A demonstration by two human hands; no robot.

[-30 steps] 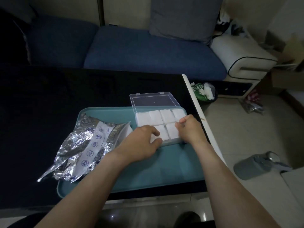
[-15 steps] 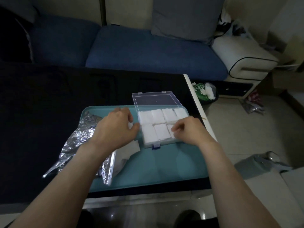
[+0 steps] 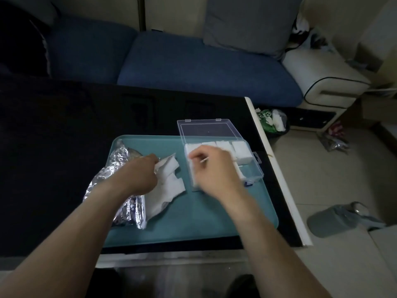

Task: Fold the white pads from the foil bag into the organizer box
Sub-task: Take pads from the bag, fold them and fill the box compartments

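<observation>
Dim room, blue sofa (image 3: 193, 67) behind, and on the dark table (image 3: 64, 125) a teal tray (image 3: 204, 211) carries it all: the foil bag (image 3: 120, 181) lies at its left with loose white pads (image 3: 169, 186) spilling from its mouth. The left hand (image 3: 137, 175) pinches the top pad's edge while the right hand (image 3: 214, 168) hovers, loosely curled and gripping nothing I can make out, over the clear organizer box (image 3: 251, 168), whose near-right compartment looks unfilled. Best play: peel off 1 pad only, fold it square, press it flat there.
</observation>
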